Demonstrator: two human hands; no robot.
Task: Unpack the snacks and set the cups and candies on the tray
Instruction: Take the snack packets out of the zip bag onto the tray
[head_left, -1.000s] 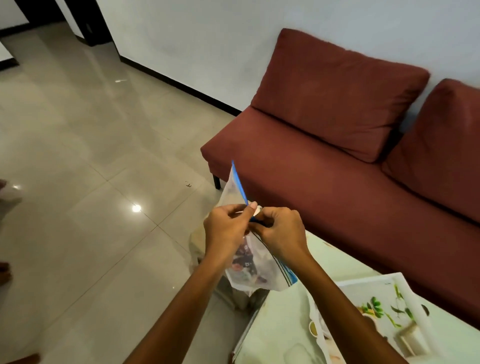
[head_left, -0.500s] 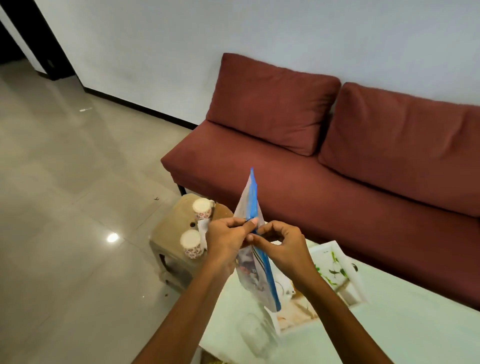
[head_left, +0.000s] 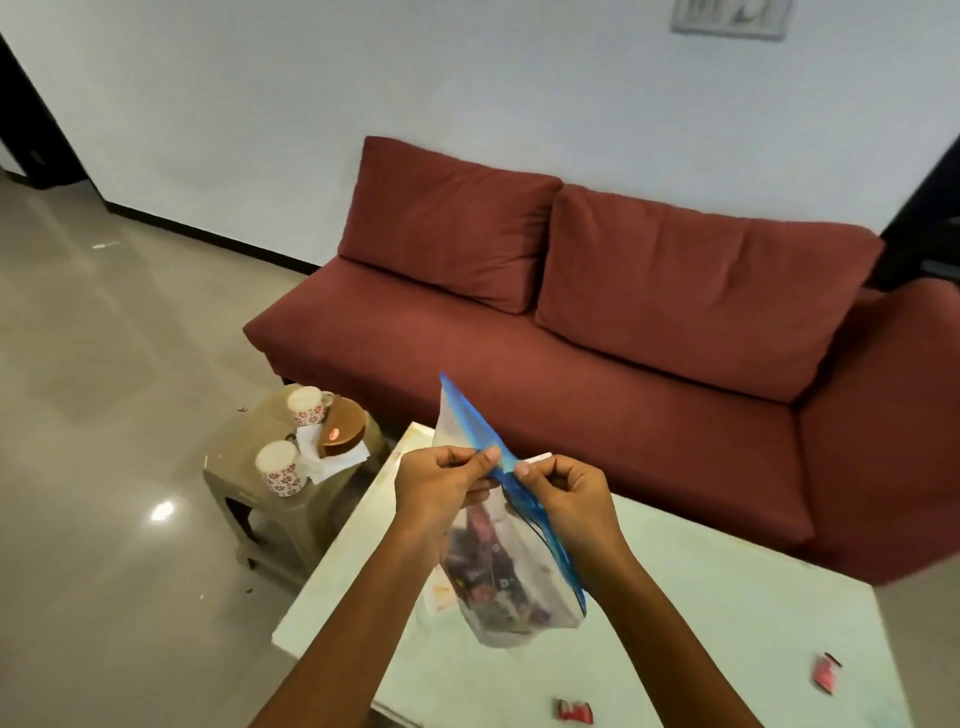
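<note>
A clear zip bag (head_left: 511, 582) with a blue seal strip hangs in the air above the pale table (head_left: 727, 613), with dark wrapped snacks in its bottom. My left hand (head_left: 441, 488) and my right hand (head_left: 566, 493) each pinch one side of the blue strip at the bag's mouth. Two white cups with red flowers, the far cup (head_left: 307, 405) and the near cup (head_left: 278, 469), stand on a small beige stool (head_left: 244, 493) to the left. Two red candies (head_left: 574, 711) (head_left: 826, 673) lie on the table near its front. The tray is hidden behind the bag and hands.
A dark red sofa (head_left: 597, 353) runs along the wall behind the table. On the stool a brown round tin (head_left: 340, 428) rests on white paper beside the cups. Glossy tiled floor (head_left: 104, 389) spreads to the left.
The view has swung right and up, bringing the whole sofa, stool and table into sight. Both hands have kept pinching the bag's strip, and the bag now hangs over the table.
</note>
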